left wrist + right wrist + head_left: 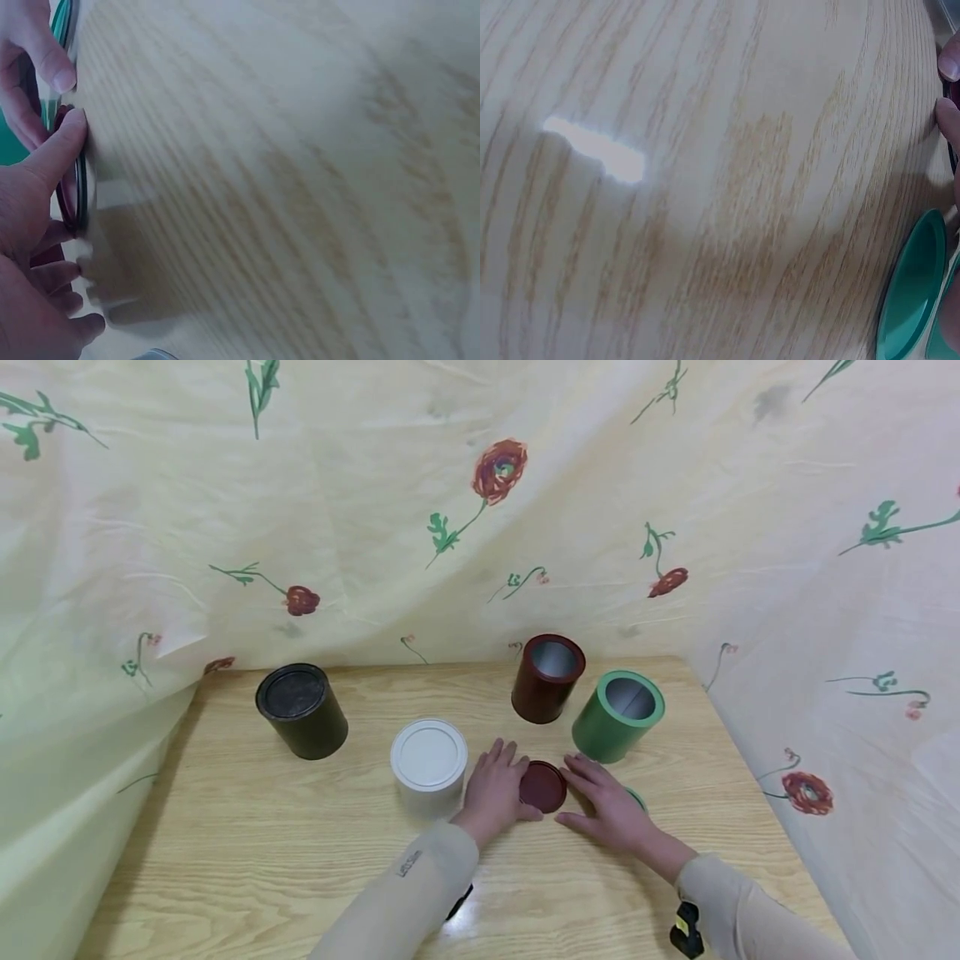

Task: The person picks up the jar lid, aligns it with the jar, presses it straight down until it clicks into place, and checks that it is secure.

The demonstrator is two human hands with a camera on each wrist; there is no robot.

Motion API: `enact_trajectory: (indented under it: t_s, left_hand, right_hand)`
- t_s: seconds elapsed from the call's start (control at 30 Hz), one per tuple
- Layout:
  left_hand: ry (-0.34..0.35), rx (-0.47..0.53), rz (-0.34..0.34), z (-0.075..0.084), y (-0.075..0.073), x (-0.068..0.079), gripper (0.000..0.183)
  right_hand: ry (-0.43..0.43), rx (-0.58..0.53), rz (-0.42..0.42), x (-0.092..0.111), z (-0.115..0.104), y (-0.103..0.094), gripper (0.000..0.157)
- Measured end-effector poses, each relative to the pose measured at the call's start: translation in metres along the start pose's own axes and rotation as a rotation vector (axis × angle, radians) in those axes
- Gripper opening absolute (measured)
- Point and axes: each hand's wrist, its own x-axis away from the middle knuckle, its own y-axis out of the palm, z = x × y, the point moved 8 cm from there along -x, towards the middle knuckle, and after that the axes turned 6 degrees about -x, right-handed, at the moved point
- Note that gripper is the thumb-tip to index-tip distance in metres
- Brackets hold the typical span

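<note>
A dark red lid (543, 787) lies between my two hands near the table's middle. My left hand (495, 792) holds it from the left; in the left wrist view its thumb (71, 124) lies against the rim, with fingers at the rim's other end. My right hand (607, 806) is at the lid's right side, fingers loosely extended; whether they touch the rim I cannot tell. Under the right hand, a green lid (915, 292) is partly hidden. Behind the hands stand an uncovered dark red can (542, 693) and an uncovered green can (603, 731).
A white can (429, 760) with its lid on stands just left of my left hand. Farther left is a lidded black can (307, 722). Flower-patterned cloth (375, 485) hangs behind and beside the wooden table (247, 835).
</note>
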Motion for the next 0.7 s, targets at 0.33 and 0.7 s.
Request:
enact_trajectory:
  t_s: [0.33,0.7]
  left_hand:
    - [0.088,0.007,0.117,0.0015,-0.0019,0.0063,0.091]
    - [0.147,0.045,0.224,0.0018,-0.0034,0.0109,0.09]
  right_hand:
    - [-0.017,-0.027,0.03,-0.0028,-0.0036,-0.0002,0.065]
    - [-0.022,-0.071,0.04,-0.0044,-0.008,-0.0012,0.061]
